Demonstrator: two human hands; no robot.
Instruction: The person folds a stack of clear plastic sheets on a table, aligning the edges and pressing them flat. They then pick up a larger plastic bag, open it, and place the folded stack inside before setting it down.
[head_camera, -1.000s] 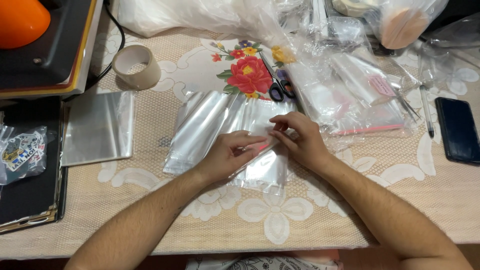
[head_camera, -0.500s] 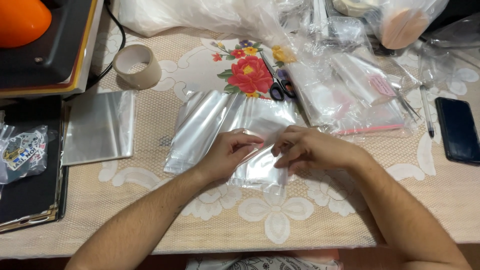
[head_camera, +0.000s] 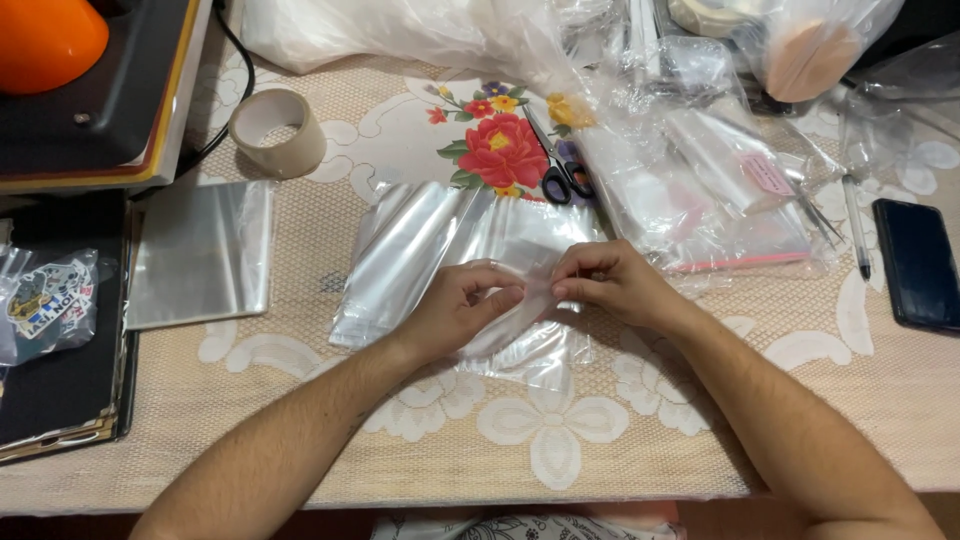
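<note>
A clear plastic bag (head_camera: 520, 340) lies on the lace tablecloth (head_camera: 330, 420) in front of me, on top of a few more clear bags (head_camera: 400, 250) fanned out to the left. My left hand (head_camera: 455, 310) and my right hand (head_camera: 610, 285) meet over it. Both pinch the bag's edge between thumb and fingertips, close together at the middle. My forearms come in from the bottom of the view.
A roll of tape (head_camera: 277, 130) sits at the back left, and a flat stack of clear bags (head_camera: 200, 255) lies left of my hands. Scissors (head_camera: 555, 170), a heap of plastic bags (head_camera: 700, 180), a pen (head_camera: 856, 225) and a dark phone (head_camera: 918, 262) lie right. A black-and-orange machine (head_camera: 90, 90) fills the left corner.
My right hand has drawn back from the bag's upper edge toward the middle, and both hands now pinch the bag closer together.
</note>
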